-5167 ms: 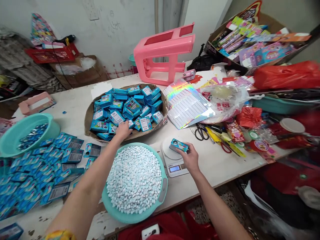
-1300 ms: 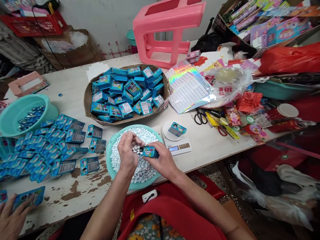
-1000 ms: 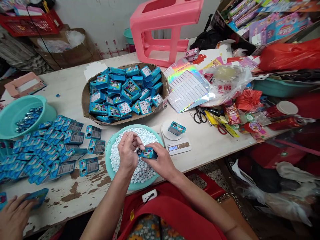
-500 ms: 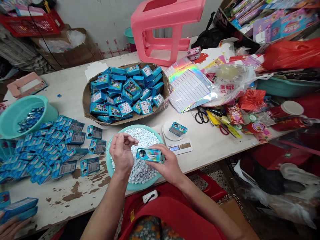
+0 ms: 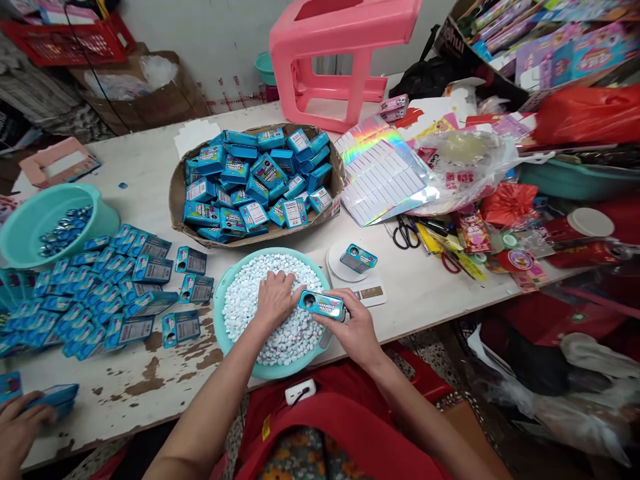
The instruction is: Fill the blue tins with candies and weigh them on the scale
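My right hand (image 5: 353, 327) grips a small blue candy box (image 5: 321, 305) by its right end. The box is held tilted over a turquoise basin (image 5: 218, 313) full of small white candies (image 5: 245, 300), and a round dark hole shows at its near-left end. Palm down on the candies lies my left hand (image 5: 277, 297), its fingers slightly apart and their tips partly hidden among the pieces. Just right of the basin, another blue box (image 5: 359, 258) rests on a white kitchen scale (image 5: 371, 293).
A cardboard tray (image 5: 177, 200) heaped with blue boxes stands behind the basin. Rows of boxes (image 5: 100, 287) and a turquoise tub (image 5: 105, 220) are at left. Another person's hand (image 5: 20, 427) touches boxes at lower left. Scissors (image 5: 406, 233) and a pink stool (image 5: 345, 40) lie beyond.
My left hand has come down from above the basin onto the candies. My right hand has shifted slightly right with the box. The other person's hand has moved over the boxes.
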Demonstrator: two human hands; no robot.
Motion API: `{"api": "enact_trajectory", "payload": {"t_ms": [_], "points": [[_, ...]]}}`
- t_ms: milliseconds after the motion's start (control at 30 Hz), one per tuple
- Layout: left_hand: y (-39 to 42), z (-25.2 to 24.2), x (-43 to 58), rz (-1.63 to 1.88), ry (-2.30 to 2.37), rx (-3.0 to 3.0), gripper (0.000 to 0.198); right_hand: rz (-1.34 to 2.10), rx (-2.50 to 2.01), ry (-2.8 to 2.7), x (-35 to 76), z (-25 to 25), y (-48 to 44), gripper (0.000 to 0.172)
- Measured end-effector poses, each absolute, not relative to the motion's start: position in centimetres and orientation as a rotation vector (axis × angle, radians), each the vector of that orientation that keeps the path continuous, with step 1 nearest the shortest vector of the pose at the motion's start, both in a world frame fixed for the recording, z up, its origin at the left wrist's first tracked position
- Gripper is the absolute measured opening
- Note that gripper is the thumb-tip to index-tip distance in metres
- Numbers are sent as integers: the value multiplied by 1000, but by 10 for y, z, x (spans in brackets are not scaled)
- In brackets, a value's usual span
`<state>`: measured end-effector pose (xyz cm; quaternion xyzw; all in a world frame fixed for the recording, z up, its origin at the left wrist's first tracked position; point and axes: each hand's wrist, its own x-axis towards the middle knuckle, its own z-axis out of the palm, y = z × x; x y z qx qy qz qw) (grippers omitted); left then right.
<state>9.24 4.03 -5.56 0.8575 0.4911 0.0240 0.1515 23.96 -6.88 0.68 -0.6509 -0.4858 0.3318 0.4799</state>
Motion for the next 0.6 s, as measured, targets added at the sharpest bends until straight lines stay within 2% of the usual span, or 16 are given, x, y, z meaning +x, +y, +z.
{"api": "enact_trajectory", "payload": {"t_ms": [100, 267, 433, 600], "points": [[35, -60, 85, 168, 1480, 2342, 30, 785, -1595, -1198, 238, 7, -67, 33], [39, -61, 75, 714, 1511, 1644, 22, 751, -1605, -1272, 230, 9, -62, 32], [37, -15, 70, 928, 1090, 668, 18, 685, -1632, -1397, 217, 11, -56, 34], [32, 21, 75, 1170, 829, 525, 17, 651, -1636, -1579, 201, 16, -46, 35]]}}
